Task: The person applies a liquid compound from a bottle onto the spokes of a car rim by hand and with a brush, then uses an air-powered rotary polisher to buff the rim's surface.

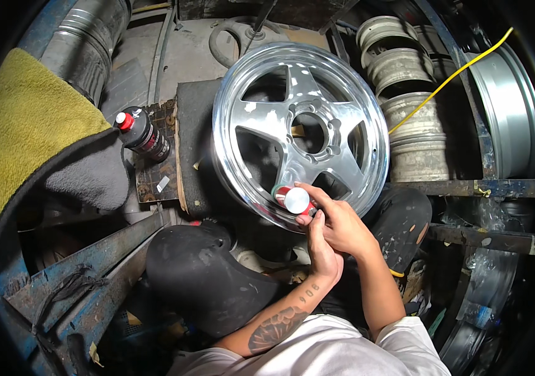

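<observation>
A silver five-spoke alloy wheel (258,115) rests tilted before me, with white smears on its spokes. Over its near rim, both hands are gathered around a small red hand-held power tool (297,200) with a round silver cap. A greenish edge at its far side is close to or against the wheel; contact cannot be judged. My right hand (342,225) has its index finger stretched along the silver cap. Pressed beside it, my left hand (324,254) closes around the tool's near end, thumb uppermost. Most of the tool's body is hidden by the hands.
A dark bottle with a red cap (143,134) stands on a board left of the wheel. A yellow-and-grey towel (46,113) hangs at far left. Stacked dull wheel rims (415,134) and a yellow cable (450,80) are at right. Blue metal framing (84,268) lies near my left knee.
</observation>
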The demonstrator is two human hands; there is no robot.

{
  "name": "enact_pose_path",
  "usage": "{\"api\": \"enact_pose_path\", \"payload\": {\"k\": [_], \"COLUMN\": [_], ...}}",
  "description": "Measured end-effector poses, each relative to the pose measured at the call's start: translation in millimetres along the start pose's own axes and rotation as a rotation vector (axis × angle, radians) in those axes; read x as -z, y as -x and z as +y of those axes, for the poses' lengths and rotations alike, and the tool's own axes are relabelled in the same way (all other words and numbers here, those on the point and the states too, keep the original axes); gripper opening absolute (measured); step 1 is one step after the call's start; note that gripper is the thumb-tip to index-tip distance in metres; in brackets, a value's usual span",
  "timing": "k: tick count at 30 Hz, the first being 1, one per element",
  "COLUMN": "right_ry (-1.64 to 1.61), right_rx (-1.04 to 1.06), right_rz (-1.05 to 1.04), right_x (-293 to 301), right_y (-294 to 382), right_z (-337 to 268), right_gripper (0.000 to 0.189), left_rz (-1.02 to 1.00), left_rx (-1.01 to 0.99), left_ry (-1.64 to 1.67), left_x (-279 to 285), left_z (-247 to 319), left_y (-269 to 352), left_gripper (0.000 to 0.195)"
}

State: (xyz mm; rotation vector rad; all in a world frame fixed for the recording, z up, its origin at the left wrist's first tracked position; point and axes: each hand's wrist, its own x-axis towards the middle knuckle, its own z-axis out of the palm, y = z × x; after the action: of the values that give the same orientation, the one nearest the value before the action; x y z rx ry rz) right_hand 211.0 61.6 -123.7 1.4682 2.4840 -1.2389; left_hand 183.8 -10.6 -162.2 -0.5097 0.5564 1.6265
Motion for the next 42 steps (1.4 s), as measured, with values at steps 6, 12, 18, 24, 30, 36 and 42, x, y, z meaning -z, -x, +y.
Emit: {"api": "enact_pose_path", "payload": {"k": [6, 12, 18, 24, 30, 36, 42], "right_ry": [0.098, 0.077, 0.063, 0.077, 0.086, 0.074, 0.060], "right_rx": [0.068, 0.069, 0.075, 0.097, 0.067, 0.065, 0.080], "right_rz": [-0.017, -0.014, 0.004, -0.059, -0.024, -0.041, -0.050], "right_x": [3, 3, 3, 7, -1, 5, 5], "right_y": [3, 3, 3, 4, 1, 2, 3], "right_z": [4, 2, 3, 0, 2, 1, 4], "right_gripper": [0.061, 0.062, 0.066, 0.062, 0.060, 0.066, 0.064], "left_rz": [-0.031, -0.020, -0.017, 0.048, -0.005, -0.028, 0.041], "left_rx": [0.010, 0.015, 0.050, 0.013, 0.055, 0.057, -0.029], "left_ry": [0.064, 0.107, 0.109, 0.077, 0.094, 0.081, 0.054], "left_x": [-1, -2, 3, -8, -1, 4, -1], "left_z": [-2, -2, -6, -1, 2, -6, -8], "left_y": [2, 5, -1, 8, 2, 0, 2], "left_gripper": [0.053, 0.053, 0.054, 0.052, 0.054, 0.052, 0.052]}}
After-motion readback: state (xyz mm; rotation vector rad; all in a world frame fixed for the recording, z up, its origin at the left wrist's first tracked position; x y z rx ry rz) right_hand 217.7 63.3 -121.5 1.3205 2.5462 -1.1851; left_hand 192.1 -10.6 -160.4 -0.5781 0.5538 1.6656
